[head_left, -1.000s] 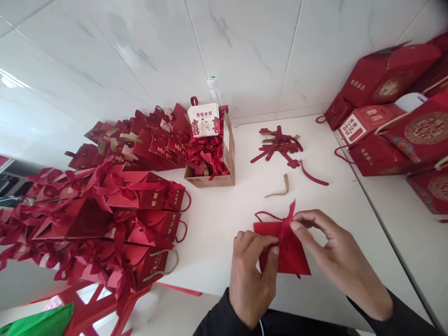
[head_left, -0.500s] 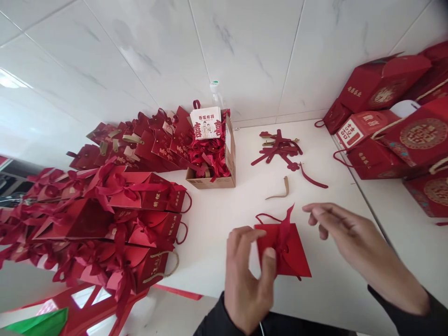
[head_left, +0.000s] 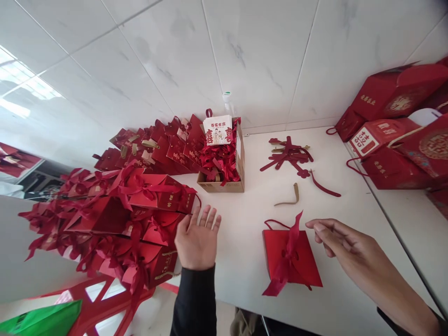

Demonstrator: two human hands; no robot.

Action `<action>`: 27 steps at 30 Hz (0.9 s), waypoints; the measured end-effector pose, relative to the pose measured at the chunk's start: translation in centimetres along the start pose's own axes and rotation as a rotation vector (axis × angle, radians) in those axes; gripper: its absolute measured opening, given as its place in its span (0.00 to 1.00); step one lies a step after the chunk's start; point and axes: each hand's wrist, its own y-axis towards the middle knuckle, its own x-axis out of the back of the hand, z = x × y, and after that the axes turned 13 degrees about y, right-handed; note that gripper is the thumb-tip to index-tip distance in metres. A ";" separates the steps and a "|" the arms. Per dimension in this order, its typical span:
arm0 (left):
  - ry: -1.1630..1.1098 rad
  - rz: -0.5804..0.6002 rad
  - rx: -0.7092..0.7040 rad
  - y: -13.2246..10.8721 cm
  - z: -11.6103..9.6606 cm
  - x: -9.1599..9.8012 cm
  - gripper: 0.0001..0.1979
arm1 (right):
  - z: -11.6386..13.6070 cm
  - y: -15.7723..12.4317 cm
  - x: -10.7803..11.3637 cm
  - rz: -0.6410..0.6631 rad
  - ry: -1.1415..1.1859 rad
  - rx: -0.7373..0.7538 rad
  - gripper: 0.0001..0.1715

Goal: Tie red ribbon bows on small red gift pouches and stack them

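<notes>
Head camera: white desk (head_left: 238, 242) crowded with red

A stack of ribboned boxes (head_left: 108, 214) packs the desk's left edge, and a brown carton (head_left: 224, 187) filled with red pieces stands near the far edge. Toward the near edge, right of the middle, sits a single red box (head_left: 308, 267). The right hand (head_left: 353, 247) is just beside it, fingers loosely bent and part-way apart, nothing visible in them. The left hand (head_left: 199, 238) is palm up by the stack, fingers extended and slightly spread, holding nothing; whether it touches the stack cannot be told. A knotted ribbon (head_left: 288, 254) crosses the red box. Dark red strips (head_left: 287, 154) lie heaped toward the far edge, a tan strip (head_left: 296, 193) between them and the box.

Neat work here would likely mean pulling both ribbon tails evenly, close to the knot, without creasing the card.

Half a second earlier, the left hand was over the box by the knot; now it is well apart, and the near tail shows fully. The right hand is in much the same place.
</notes>
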 end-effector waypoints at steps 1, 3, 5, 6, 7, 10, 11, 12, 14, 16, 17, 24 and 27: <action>-0.042 -0.002 -0.008 -0.1 -0.5 0.0 0.21 | -0.2 0.0 0.1 0.002 0.008 -0.009 0.30; -0.127 0.173 -0.109 -1.6 -0.8 -0.5 0.23 | -0.7 0.0 0.1 0.003 0.017 -0.023 0.30; -0.104 0.394 -0.137 -3.3 -0.7 -1.2 0.21 | -1.2 0.0 0.1 0.000 0.016 -0.026 0.30; -0.135 0.468 -0.103 -3.9 -0.7 -1.3 0.19 | -1.4 0.0 0.1 0.003 0.017 -0.022 0.30; -0.202 0.502 -0.061 -4.0 -0.9 -1.2 0.18 | -1.6 0.0 0.1 0.007 0.018 -0.011 0.29; -0.521 0.457 -0.137 -2.6 -2.5 0.3 0.26 | -1.8 0.0 0.2 0.033 0.015 0.018 0.27; -0.642 0.441 -0.274 -1.8 -3.3 1.0 0.27 | -1.8 0.0 0.2 0.029 0.011 0.021 0.27; -0.748 0.441 -0.406 -0.9 -4.1 1.7 0.27 | -1.7 0.0 0.2 0.016 0.005 0.021 0.28; -0.889 0.480 -0.556 0.6 -5.2 2.3 0.28 | -1.5 0.0 0.2 -0.010 -0.002 0.023 0.29; -0.850 0.535 -0.534 1.8 -5.4 1.9 0.29 | -1.3 0.0 0.1 -0.010 -0.007 0.033 0.29; -0.780 0.555 -0.489 2.3 -5.2 1.4 0.30 | -1.3 -0.1 0.0 -0.003 -0.009 0.040 0.28; -0.648 0.716 -0.371 0.8 -0.4 0.6 0.39 | -1.9 -0.5 0.3 -0.011 0.019 0.016 0.29; -0.571 0.788 -0.106 -1.5 2.8 1.2 0.40 | -2.6 -0.4 0.4 -0.017 0.029 -0.015 0.30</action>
